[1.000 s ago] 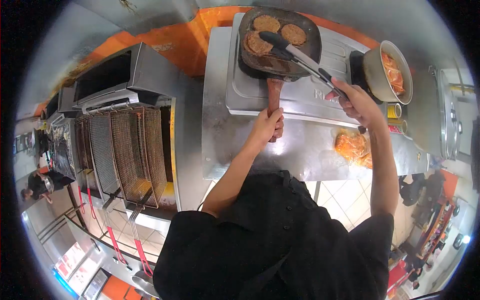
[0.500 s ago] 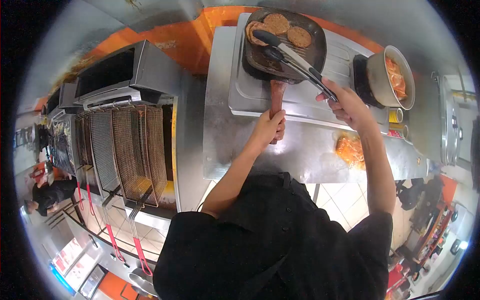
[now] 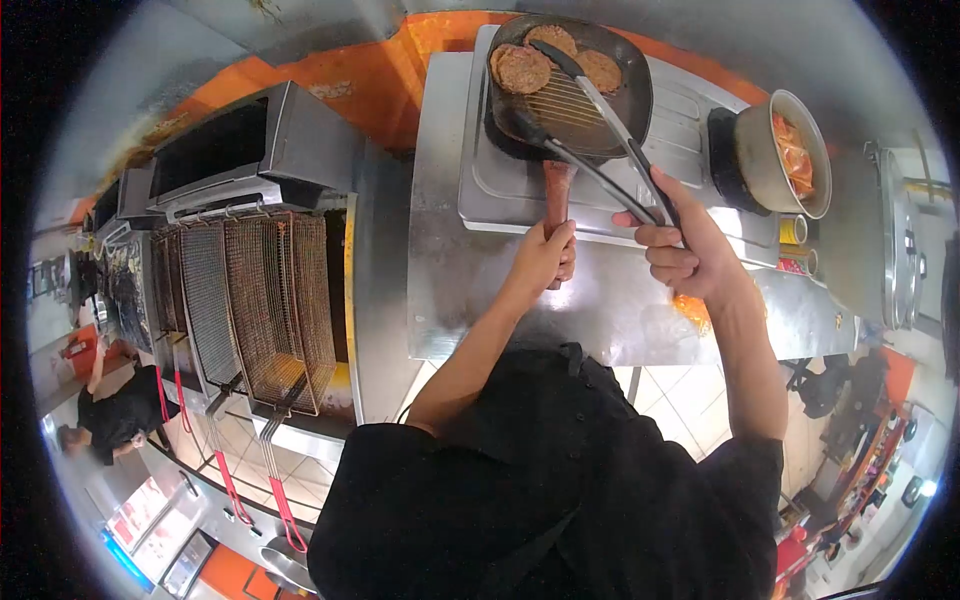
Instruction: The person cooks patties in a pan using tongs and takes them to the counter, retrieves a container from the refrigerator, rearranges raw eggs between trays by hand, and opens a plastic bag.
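A dark ridged grill pan (image 3: 625, 120) sits on the stove at the top of the view. Three browned burger patties lie in its far part: a left patty (image 3: 522, 71), a middle patty (image 3: 548, 38) and a right patty (image 3: 601, 72). My left hand (image 3: 543, 258) is wrapped round the pan's wooden handle (image 3: 558, 190). Black-tipped tongs (image 3: 603, 108) are gripped in my right hand (image 3: 690, 240). Their arms stand spread, one tip over the middle and right patties, the other over the pan's near left edge. Nothing is held between the tips.
A pot (image 3: 760, 150) with orange-red contents stands on the stove's (image 3: 490, 185) right side. Beneath my right hand, an orange bag (image 3: 692, 312) lies partly hidden on the steel counter (image 3: 620, 330). Wire fryer baskets (image 3: 275, 300) hang at left. Another person (image 3: 120, 405) is at far left.
The tongs have spread wide and come away from the left patty, which now lies flat. My right hand has moved slightly nearer to me. My left hand stays on the handle.
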A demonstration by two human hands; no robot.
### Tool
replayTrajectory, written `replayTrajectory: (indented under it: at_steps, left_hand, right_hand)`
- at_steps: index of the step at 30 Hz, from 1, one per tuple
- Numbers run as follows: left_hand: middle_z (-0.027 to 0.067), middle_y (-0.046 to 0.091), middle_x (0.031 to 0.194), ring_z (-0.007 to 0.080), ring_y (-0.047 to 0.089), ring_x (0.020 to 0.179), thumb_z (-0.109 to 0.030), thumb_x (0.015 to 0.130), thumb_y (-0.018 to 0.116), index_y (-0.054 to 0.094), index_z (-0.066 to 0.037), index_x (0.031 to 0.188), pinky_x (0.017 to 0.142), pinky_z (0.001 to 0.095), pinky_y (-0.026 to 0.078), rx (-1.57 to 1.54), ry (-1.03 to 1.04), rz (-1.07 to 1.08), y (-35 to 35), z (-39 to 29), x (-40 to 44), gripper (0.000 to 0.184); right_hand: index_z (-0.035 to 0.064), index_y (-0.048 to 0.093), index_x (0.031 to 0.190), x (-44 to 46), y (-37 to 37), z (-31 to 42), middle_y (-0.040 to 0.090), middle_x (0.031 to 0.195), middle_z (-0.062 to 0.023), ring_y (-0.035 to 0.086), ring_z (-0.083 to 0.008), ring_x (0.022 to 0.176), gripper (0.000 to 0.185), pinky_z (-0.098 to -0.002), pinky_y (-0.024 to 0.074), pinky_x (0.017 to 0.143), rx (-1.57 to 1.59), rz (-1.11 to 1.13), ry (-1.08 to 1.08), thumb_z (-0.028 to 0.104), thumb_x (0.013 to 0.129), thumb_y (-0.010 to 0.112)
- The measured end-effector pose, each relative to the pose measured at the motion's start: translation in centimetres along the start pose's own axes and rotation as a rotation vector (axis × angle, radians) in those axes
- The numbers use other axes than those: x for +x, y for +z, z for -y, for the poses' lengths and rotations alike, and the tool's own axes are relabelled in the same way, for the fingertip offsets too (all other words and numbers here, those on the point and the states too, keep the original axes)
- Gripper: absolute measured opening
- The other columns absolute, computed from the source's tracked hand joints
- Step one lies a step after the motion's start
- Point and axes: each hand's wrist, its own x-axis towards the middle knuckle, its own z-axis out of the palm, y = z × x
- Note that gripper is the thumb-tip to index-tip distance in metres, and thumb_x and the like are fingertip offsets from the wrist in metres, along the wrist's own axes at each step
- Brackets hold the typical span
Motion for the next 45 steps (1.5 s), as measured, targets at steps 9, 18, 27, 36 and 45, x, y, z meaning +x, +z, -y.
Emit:
replayTrajectory:
  at_steps: [9, 18, 27, 36, 45]
  left_hand:
    - [-0.0013, 0.039, 0.054, 0.0086, 0.039, 0.040, -0.028, 0.090, 0.051, 0.043, -0.006, 0.078, 0.035, 0.0216, 0.028, -0.102, 0.191, -0.107, 1.8, 1.2, -0.5, 0.026]
    - [-0.0039, 0.036, 0.057, 0.0076, 0.033, 0.042, -0.027, 0.091, 0.049, 0.042, -0.008, 0.079, 0.039, 0.0224, 0.030, -0.331, -0.102, 0.083, -1.3, 7.0, 4.8, 0.023]
    - [-0.0045, 0.035, 0.053, 0.0077, 0.031, 0.040, -0.027, 0.091, 0.048, 0.042, -0.009, 0.077, 0.038, 0.0227, 0.026, -0.029, 0.091, -0.068, 1.2, 3.5, 2.1, 0.023]
    - [-0.0035, 0.039, 0.055, 0.0081, 0.034, 0.040, -0.026, 0.091, 0.048, 0.042, -0.013, 0.077, 0.036, 0.0222, 0.026, -0.173, 0.110, 0.019, 1.6, 5.7, 3.2, 0.020]
    - [-0.0030, 0.040, 0.055, 0.0082, 0.041, 0.041, -0.023, 0.088, 0.050, 0.044, -0.009, 0.075, 0.033, 0.0225, 0.025, 0.068, -0.007, 0.024, -0.9, -0.3, -0.2, 0.021]
  right_hand:
    - [-0.0010, 0.056, 0.091, 4.6, 4.1, -3.6, 0.029, 0.044, 0.0088, 0.023, -0.0039, 0.029, 0.059, -0.0191, 0.0202, 0.027, 0.410, 0.194, 0.013, 0.057, 0.085, 0.044]
    - [0.0021, 0.050, 0.092, 9.5, 9.1, -7.3, 0.030, 0.050, 0.0056, 0.023, -0.0067, 0.035, 0.054, -0.0216, 0.0197, 0.034, 0.448, 0.102, -0.267, 0.055, 0.087, 0.043]
    - [0.0024, 0.049, 0.086, 12.1, 9.3, -8.5, 0.029, 0.050, 0.0039, 0.027, -0.0087, 0.038, 0.047, -0.0222, 0.0228, 0.038, 0.268, -0.029, -0.390, 0.049, 0.089, 0.044]
    - [0.0002, 0.060, 0.073, 9.9, 5.5, -8.4, 0.049, 0.052, -0.0032, 0.048, -0.0113, 0.050, 0.052, -0.0241, 0.0371, 0.051, -0.610, -0.610, -0.568, 0.048, 0.087, 0.046]
    - [-0.0047, 0.057, 0.064, 5.6, -0.7, -5.1, 0.054, 0.061, -0.0274, 0.057, -0.0415, 0.063, 0.055, -0.0429, 0.0439, 0.058, -1.017, -0.762, -0.790, 0.046, 0.086, 0.050]
